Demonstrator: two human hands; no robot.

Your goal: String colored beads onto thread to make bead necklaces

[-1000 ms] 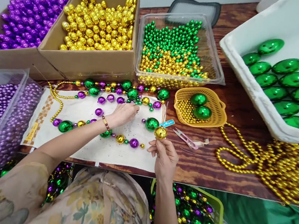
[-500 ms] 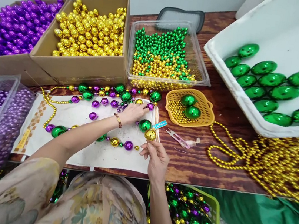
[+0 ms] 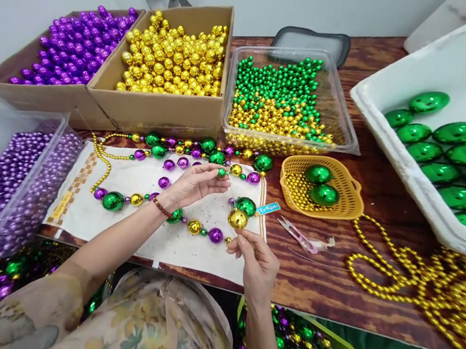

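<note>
Just brought my left grip (image 3: pixel 193 186) back from the far-right corner of the white cloth (image 3: pixel 186 253), and it's now pinching a small green bead (image 3: pixel 221 172) over the cloth's far half. Right grip (image 3: pixel 258 260) has a gold bead (image 3: pixel 237 218) pinched from below near the cloth's right edge, probably to steady the thin needle-like line above it. My left wrist hides part of the near strand (image 3: pixel 194 226) on the cloth; can't make out any thread under my right fingers.

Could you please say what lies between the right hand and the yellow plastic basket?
The head view shows pink-handled metal scissors on the wooden table between the right hand and basket.
</note>
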